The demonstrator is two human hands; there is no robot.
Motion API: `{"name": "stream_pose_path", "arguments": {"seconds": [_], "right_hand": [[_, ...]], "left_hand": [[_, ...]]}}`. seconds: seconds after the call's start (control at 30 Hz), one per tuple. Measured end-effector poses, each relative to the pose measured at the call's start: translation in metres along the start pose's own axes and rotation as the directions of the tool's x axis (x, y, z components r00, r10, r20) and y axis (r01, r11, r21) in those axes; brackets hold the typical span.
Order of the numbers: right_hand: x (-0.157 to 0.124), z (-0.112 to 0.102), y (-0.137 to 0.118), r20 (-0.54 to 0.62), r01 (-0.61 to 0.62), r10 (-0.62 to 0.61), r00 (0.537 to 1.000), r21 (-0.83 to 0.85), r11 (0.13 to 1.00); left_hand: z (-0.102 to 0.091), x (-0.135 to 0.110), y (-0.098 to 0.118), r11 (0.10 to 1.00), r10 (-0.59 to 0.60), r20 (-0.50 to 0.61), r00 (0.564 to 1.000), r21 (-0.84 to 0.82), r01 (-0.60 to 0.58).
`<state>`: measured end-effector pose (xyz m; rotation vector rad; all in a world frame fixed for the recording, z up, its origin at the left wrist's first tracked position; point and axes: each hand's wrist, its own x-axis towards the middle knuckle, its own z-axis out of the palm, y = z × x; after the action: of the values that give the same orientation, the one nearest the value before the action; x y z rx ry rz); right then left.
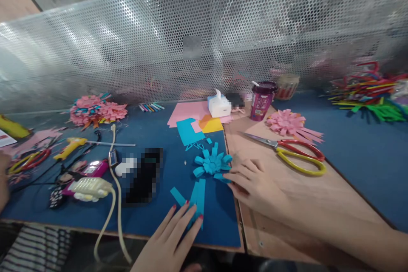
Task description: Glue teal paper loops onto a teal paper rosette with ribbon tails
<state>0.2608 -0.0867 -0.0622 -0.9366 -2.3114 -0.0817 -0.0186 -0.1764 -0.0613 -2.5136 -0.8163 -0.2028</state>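
My left hand [174, 233] lies palm down at the front of the blue table, fingers apart, their tips resting on several loose blue paper strips [199, 199]. A blue paper flower [213, 163] with looped petals stands just beyond the strips. At its right side, my right hand [255, 185] has its thumb and index finger closed at the flower's lowest right petal. Small blue paper scraps [195, 146] lie behind the flower, beside a blue paper sheet [190, 132]. Large scissors [301, 153] with red and yellow handles rest beyond my right hand.
Pink sheets [178, 113], a tissue pack [219, 106], a purple cup [262, 101] and a pink paper flower [286, 122] are farther back. On the left are a power strip [91, 188] with cords, a yellow glue gun [70, 148] and another person's hand [3, 178]. Perforated metal panels [159, 46] stand behind.
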Motion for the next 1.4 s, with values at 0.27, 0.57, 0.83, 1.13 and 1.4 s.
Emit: {"name": "stream_pose_path", "arguments": {"seconds": [0.27, 0.57, 0.83, 1.13, 1.4], "right_hand": [[0.000, -0.002, -0.001, -0.012, 0.005, -0.005, 1.000, -0.006, 1.000], [-0.003, -0.010, 0.000, -0.019, 0.005, -0.005, 1.000, -0.011, 1.000], [0.001, -0.008, 0.005, -0.005, -0.011, 0.011, 1.000, -0.055, 0.998], [0.001, -0.008, 0.007, 0.032, -0.029, 0.030, 0.999, -0.035, 0.999], [0.005, -0.005, 0.005, 0.012, -0.032, 0.032, 0.999, 0.000, 0.999]], "left_hand": [[-0.006, -0.017, -0.016, 0.987, -0.154, 0.035, 0.987, 0.051, 0.152], [0.007, 0.007, -0.038, 0.939, -0.325, 0.123, 0.938, -0.078, 0.335], [-0.001, 0.061, -0.037, 0.962, -0.177, 0.134, 0.975, -0.187, 0.200], [0.023, 0.112, -0.057, 0.935, -0.151, 0.197, 0.969, -0.289, 0.205], [0.029, 0.100, -0.088, 0.822, -0.254, 0.241, 0.937, -0.456, 0.340]]}}
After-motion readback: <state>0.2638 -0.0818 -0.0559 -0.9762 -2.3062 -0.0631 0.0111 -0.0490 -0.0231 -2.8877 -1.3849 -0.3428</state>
